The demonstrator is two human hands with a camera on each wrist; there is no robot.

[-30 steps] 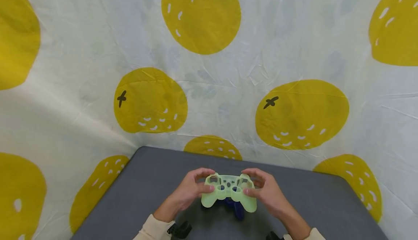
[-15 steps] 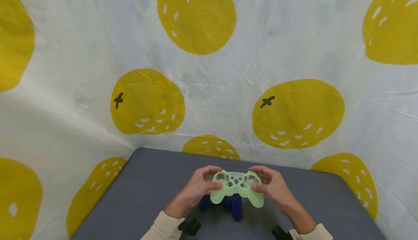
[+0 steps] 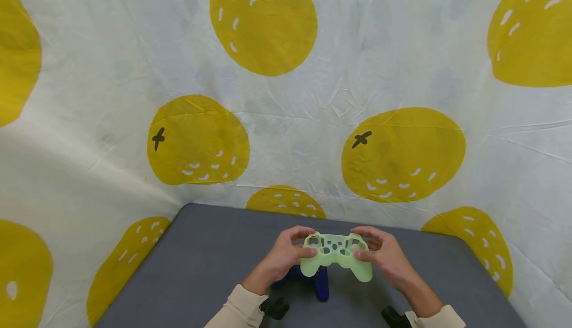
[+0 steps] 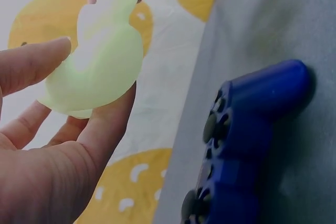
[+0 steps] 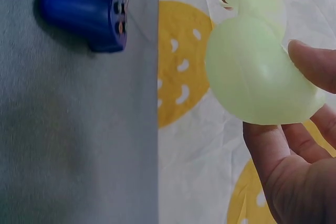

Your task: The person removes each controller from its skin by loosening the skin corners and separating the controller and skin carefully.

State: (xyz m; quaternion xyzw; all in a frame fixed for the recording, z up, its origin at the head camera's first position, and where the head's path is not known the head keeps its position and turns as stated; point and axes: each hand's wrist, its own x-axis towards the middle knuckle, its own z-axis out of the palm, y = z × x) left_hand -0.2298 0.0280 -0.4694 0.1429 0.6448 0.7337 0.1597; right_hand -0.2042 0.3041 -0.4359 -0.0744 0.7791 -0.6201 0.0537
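Both hands hold up a pale green, translucent silicone controller cover [image 3: 336, 255] with cut-out holes, one hand at each end. My left hand [image 3: 288, 256] pinches its left side, thumb on the front and fingers behind. On the opposite end my right hand [image 3: 386, 258] grips the cover in the same way. Below it a dark blue game controller [image 3: 321, 284] lies on the grey table, partly hidden by the left hand and the cover in the head view. The left wrist view shows this blue controller [image 4: 257, 114] with its thumbsticks, apart from the cover [image 4: 100, 72].
The grey table [image 3: 214, 248] ends at a white cloth wall [image 3: 295, 144] printed with large yellow fruits. Black wrist straps with devices [image 3: 274, 308] sit on both wrists, beside cream sleeves [image 3: 239, 308].
Both hands and the cover have shifted to the right in the head view, while the view itself has turned slightly. More of the blue controller shows than at first. The grip stays the same.
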